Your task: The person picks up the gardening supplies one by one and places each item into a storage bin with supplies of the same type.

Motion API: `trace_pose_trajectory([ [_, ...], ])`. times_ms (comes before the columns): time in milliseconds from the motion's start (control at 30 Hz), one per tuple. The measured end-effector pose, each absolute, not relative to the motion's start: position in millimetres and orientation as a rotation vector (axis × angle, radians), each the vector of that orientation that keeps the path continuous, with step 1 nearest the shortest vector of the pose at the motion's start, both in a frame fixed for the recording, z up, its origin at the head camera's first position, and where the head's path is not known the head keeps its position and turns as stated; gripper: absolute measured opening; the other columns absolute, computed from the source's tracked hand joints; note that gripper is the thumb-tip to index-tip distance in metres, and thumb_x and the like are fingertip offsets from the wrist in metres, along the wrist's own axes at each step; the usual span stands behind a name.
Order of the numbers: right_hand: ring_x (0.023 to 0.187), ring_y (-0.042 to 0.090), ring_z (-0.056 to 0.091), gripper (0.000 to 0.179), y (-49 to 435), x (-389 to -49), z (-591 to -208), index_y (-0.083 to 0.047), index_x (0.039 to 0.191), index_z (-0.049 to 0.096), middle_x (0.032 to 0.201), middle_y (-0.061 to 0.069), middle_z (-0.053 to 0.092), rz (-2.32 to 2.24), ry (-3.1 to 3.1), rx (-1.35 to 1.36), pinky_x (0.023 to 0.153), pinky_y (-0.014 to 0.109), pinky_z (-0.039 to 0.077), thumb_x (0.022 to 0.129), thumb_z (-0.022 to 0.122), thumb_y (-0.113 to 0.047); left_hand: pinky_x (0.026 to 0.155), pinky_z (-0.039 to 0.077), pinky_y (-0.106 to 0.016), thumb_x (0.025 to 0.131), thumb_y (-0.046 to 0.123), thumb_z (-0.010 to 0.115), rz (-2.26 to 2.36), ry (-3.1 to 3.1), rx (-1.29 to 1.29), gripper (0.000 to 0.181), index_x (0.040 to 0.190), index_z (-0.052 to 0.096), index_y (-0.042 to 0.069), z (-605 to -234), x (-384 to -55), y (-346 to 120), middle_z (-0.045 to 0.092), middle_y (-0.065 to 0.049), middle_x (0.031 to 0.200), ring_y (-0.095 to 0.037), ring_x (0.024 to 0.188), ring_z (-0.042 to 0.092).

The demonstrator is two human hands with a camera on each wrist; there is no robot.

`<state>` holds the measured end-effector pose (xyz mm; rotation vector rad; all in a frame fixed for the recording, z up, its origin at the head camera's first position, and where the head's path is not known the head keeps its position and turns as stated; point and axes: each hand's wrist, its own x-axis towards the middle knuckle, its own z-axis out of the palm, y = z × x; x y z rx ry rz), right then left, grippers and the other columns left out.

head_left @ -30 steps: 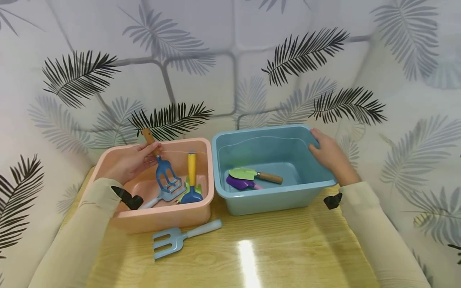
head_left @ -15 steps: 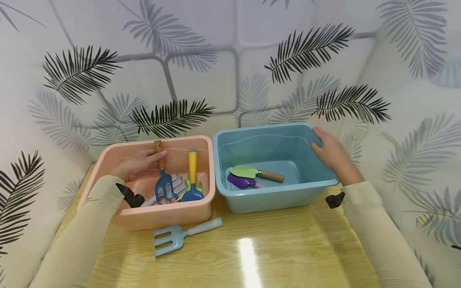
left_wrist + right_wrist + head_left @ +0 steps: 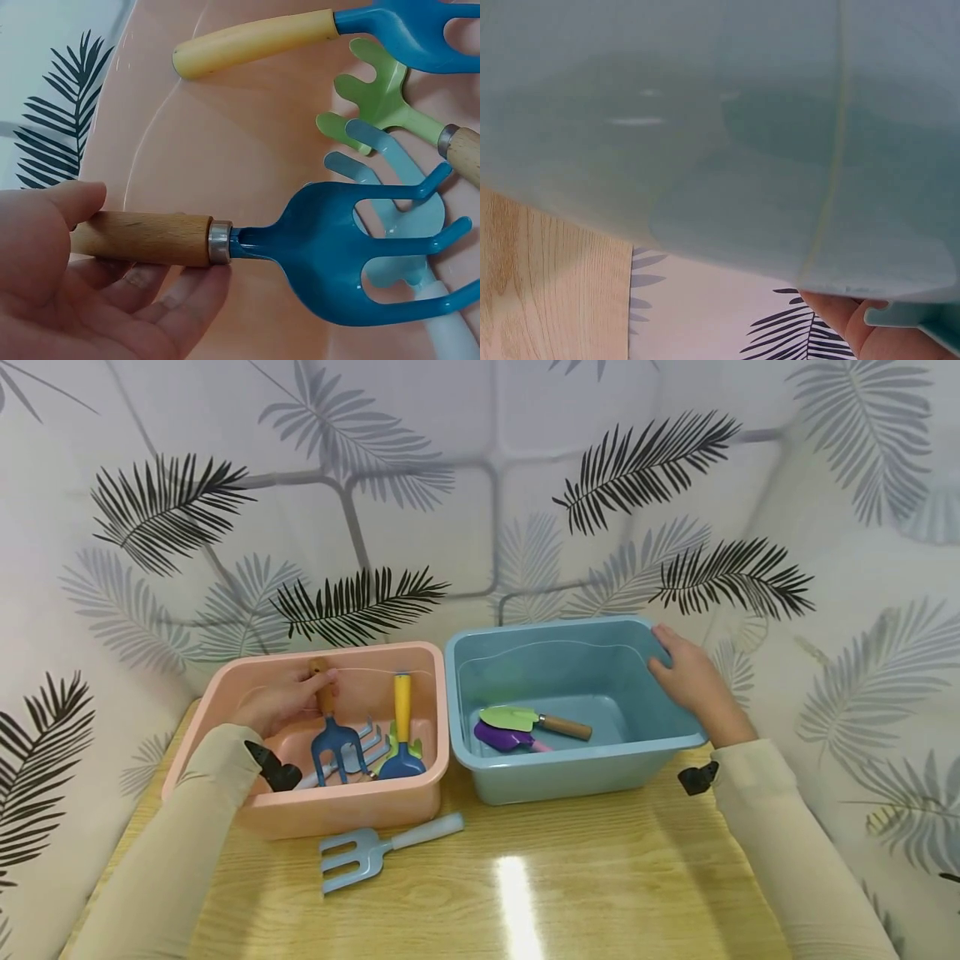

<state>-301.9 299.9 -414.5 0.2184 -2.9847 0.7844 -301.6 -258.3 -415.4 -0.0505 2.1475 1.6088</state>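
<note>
My left hand (image 3: 288,697) is inside the pink bin (image 3: 337,814), pinching the wooden handle of a blue hand fork (image 3: 322,255) between thumb and fingers. Its tines hang over a light blue hand rake (image 3: 405,217). Beside that, in the left wrist view, lie a green tool with rounded prongs (image 3: 382,94) and a blue-headed garden tool with a yellow handle (image 3: 255,45). My right hand (image 3: 690,681) grips the right rim of the blue bin (image 3: 562,777), thumb on the inner side. The right wrist view shows mostly the bin's wall, hiding much of the hand.
In the blue bin lie a green trowel (image 3: 510,719) with a wooden handle and a purple tool (image 3: 501,737). A light blue hand fork (image 3: 367,853) rests on the wooden table (image 3: 600,877) before the pink bin. The bins stand side by side against a leaf-patterned cloth (image 3: 517,435).
My left hand has brought the blue fork's handle down below the back rim and turned its head, so the tines now spread broadly. My right hand stays on the blue bin's rim.
</note>
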Motion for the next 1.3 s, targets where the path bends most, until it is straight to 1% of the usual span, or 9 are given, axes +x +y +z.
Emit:
trace_pose_trajectory([
  [200, 0.136, 0.039, 0.016, 0.059, 299, -300, -414, 0.001, 0.147, 0.016, 0.152, 0.019, 0.014, 0.805, -3.001, 0.207, 0.108, 0.053, 0.017, 0.097, 0.044, -0.016, 0.098, 0.039, -0.046, 0.099, 0.039, 0.04, 1.511, 2.267, -0.034, 0.057, 0.133, 0.033, -0.006, -409, -299, -256, 0.04, -0.024, 0.125, -0.037, 0.119, 0.042],
  [300, 0.136, 0.039, 0.016, 0.059, 299, -300, -414, 0.001, 0.147, 0.017, 0.152, 0.019, 0.015, 0.803, -2.999, 0.205, 0.108, 0.053, 0.017, 0.096, 0.044, -0.016, 0.099, 0.039, -0.047, 0.097, 0.042, 0.042, 1.448, 2.311, 0.017, 0.059, 0.136, 0.035, -0.002, -406, -298, -252, 0.041, -0.024, 0.129, -0.037, 0.122, 0.042],
  [433, 0.136, 0.039, 0.017, 0.06, 299, -301, -413, 0.001, 0.146, 0.017, 0.151, 0.02, 0.015, 0.793, -2.995, 0.207, 0.108, 0.053, 0.017, 0.096, 0.044, -0.015, 0.101, 0.036, -0.048, 0.094, 0.051, 0.043, 1.406, 2.347, 0.104, 0.069, 0.145, 0.028, 0.006, -402, -297, -248, 0.033, -0.02, 0.142, -0.038, 0.127, 0.038],
  [533, 0.136, 0.039, 0.017, 0.06, 299, -301, -414, 0.002, 0.146, 0.016, 0.151, 0.02, 0.016, 0.79, -2.995, 0.208, 0.108, 0.053, 0.017, 0.096, 0.043, -0.015, 0.102, 0.034, -0.047, 0.093, 0.053, 0.041, 1.45, 2.356, 0.147, 0.072, 0.146, 0.026, 0.005, -400, -296, -245, 0.03, -0.019, 0.145, -0.037, 0.128, 0.037],
  [733, 0.136, 0.039, 0.017, 0.06, 298, -301, -414, 0.002, 0.146, 0.017, 0.151, 0.02, 0.016, 0.784, -2.994, 0.201, 0.108, 0.052, 0.016, 0.096, 0.044, -0.015, 0.099, 0.039, -0.041, 0.097, 0.043, 0.042, 1.584, 2.356, 0.273, 0.06, 0.137, 0.038, -0.002, -395, -292, -240, 0.045, -0.022, 0.133, -0.032, 0.122, 0.046],
  [833, 0.136, 0.039, 0.017, 0.06, 298, -301, -414, 0.001, 0.147, 0.017, 0.151, 0.019, 0.015, 0.78, -2.998, 0.192, 0.108, 0.053, 0.016, 0.096, 0.044, -0.015, 0.098, 0.04, -0.041, 0.098, 0.039, 0.043, 1.561, 2.346, 0.34, 0.055, 0.135, 0.039, -0.002, -391, -288, -239, 0.049, -0.022, 0.129, -0.03, 0.117, 0.051],
  [1067, 0.136, 0.039, 0.016, 0.06, 299, -303, -415, 0.0, 0.147, 0.015, 0.152, 0.019, 0.015, 0.776, -3.001, 0.197, 0.108, 0.053, 0.016, 0.096, 0.044, -0.016, 0.095, 0.044, -0.038, 0.096, 0.043, 0.044, 1.454, 2.454, 0.419, 0.051, 0.129, 0.049, 0.004, -372, -278, -244, 0.057, -0.01, 0.121, -0.025, 0.114, 0.055],
  [1200, 0.136, 0.04, 0.016, 0.06, 300, -303, -415, 0.001, 0.147, 0.016, 0.151, 0.02, 0.015, 0.779, -3.002, 0.203, 0.108, 0.053, 0.016, 0.096, 0.044, -0.016, 0.092, 0.046, -0.037, 0.097, 0.037, 0.045, 1.507, 2.53, 0.482, 0.046, 0.124, 0.052, 0.0, -360, -275, -243, 0.06, -0.013, 0.116, -0.027, 0.109, 0.057],
  [1300, 0.136, 0.04, 0.016, 0.06, 299, -302, -415, 0.002, 0.146, 0.016, 0.151, 0.02, 0.015, 0.788, -3.003, 0.204, 0.108, 0.053, 0.016, 0.096, 0.044, -0.016, 0.087, 0.049, -0.032, 0.098, 0.034, 0.046, 1.482, 2.641, 0.53, 0.041, 0.121, 0.055, 0.001, -349, -269, -241, 0.062, -0.012, 0.112, -0.023, 0.103, 0.061],
])
